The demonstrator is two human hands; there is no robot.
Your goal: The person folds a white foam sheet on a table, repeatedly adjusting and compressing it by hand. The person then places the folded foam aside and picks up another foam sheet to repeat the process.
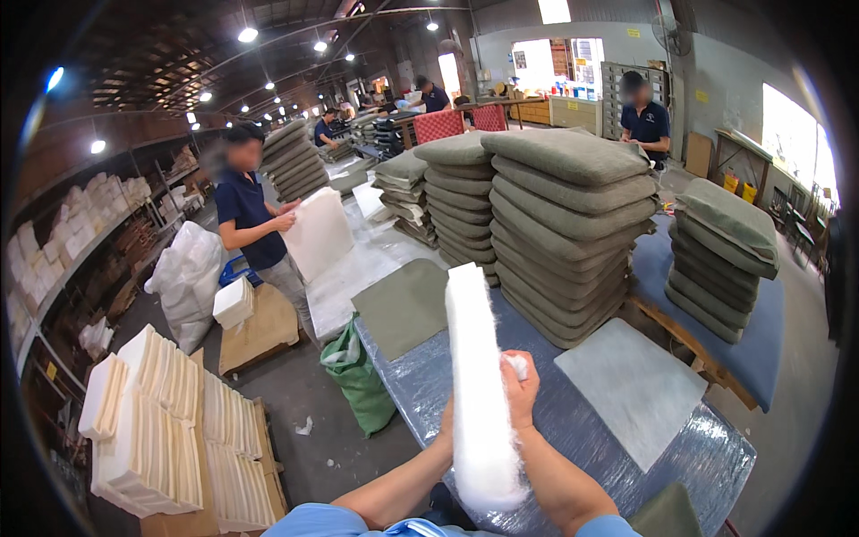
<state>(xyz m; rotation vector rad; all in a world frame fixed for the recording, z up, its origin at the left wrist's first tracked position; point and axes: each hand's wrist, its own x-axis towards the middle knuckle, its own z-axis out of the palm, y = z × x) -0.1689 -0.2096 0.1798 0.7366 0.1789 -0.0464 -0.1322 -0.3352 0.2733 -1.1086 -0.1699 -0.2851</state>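
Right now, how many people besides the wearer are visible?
4, perhaps more hidden: one person at left handling a white foam pad, one person standing at back right, and two people seated far back.

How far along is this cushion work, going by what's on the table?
Done, it seems: tall stacks of stuffed green cushions fill the table. In hand: the right hand grips an upright white foam pad wrapped in fluffy batting; the left hand is hidden behind it. Left: a flat green cover lies unfilled, and many bare foam slabs wait on the floor pallet.
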